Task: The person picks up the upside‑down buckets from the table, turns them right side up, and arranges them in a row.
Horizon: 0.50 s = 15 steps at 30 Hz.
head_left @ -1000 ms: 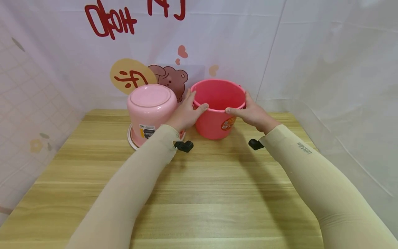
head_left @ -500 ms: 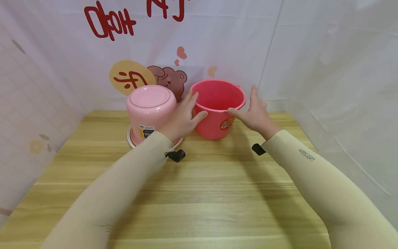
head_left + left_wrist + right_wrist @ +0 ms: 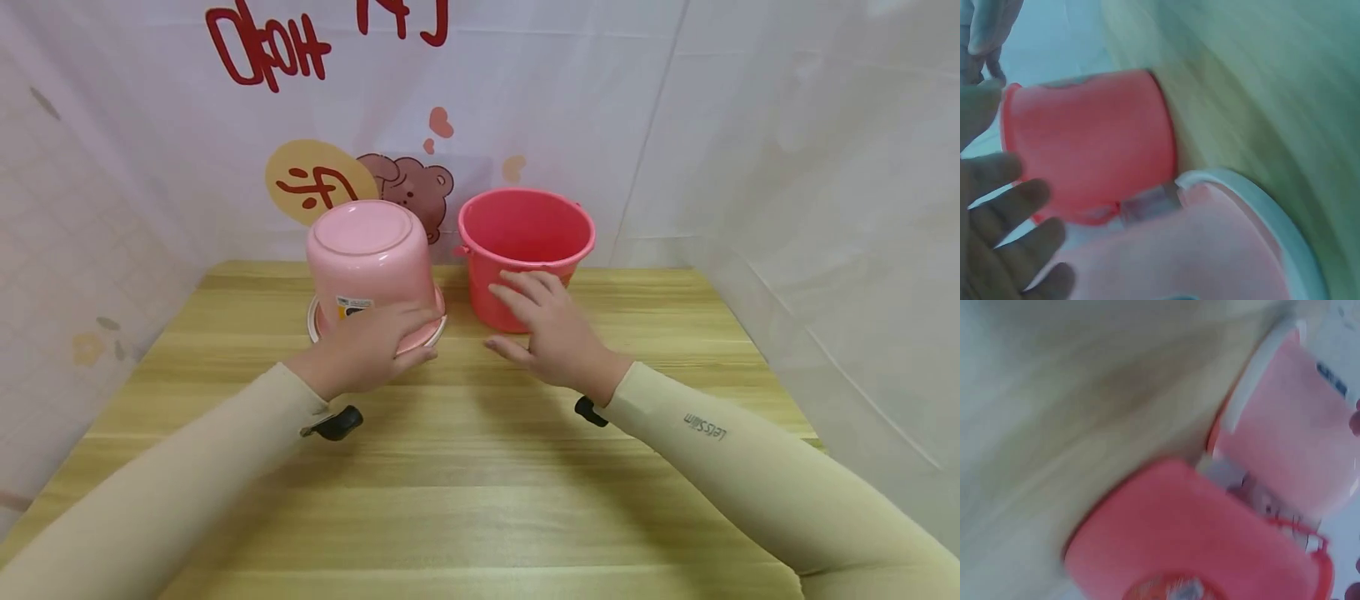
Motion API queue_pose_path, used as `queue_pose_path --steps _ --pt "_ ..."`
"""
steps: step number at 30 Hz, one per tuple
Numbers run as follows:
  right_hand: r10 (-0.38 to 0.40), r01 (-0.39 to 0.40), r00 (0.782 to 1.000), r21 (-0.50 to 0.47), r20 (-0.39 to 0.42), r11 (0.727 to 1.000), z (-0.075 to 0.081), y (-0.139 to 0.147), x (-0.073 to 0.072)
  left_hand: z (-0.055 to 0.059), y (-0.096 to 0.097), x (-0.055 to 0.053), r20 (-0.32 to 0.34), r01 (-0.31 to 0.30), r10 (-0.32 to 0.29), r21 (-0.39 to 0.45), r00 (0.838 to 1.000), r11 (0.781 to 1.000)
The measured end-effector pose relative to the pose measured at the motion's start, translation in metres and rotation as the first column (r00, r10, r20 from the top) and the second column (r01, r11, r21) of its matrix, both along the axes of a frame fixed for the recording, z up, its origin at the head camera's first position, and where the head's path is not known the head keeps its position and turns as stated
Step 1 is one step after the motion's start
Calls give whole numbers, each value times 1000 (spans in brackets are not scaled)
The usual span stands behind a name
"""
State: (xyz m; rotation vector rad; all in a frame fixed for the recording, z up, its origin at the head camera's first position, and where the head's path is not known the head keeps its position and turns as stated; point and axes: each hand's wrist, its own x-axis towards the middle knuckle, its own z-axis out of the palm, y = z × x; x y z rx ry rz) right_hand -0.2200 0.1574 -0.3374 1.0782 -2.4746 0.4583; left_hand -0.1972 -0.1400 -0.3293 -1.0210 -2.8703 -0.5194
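Note:
A bright pink-red bucket [image 3: 491,292] stands upright at the back of the table, its mouth facing up. To its left a pale pink bucket [image 3: 363,262] sits upside down, its white-edged rim [image 3: 439,321] on the wood. My left hand [image 3: 367,346] is in front of the pale bucket with fingers extended; it holds nothing. In the left wrist view its spread fingers [image 3: 1025,240] show apart from the red bucket. My right hand [image 3: 555,337] hovers in front of the red bucket, fingers loosely spread and holding nothing. It hides the bucket's label in the head view.
The wooden table [image 3: 450,500] runs forward to a white printed backdrop [image 3: 570,100] behind the buckets. White sheets [image 3: 810,250] hang at both sides. Each wrist carries a black camera mount [image 3: 341,422].
Both hands have let go of the red bucket's rim. The left hand drew back and left, before the pale bucket; the right came down and inward. The buckets stay in place.

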Motion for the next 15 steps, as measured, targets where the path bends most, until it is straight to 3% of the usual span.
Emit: queue_pose_path --steps 4,8,15 --pt "51 -66 992 133 117 989 -9 -17 2 -12 -26 8 48 -24 30 -105 998 994" --pt "70 -118 977 235 202 965 -21 -32 -6 -26 -55 9 61 -70 83 -189 995 979" --pt "8 -121 956 369 293 922 -46 -61 -31 -47 -100 -3 116 -168 201 -244 973 955"
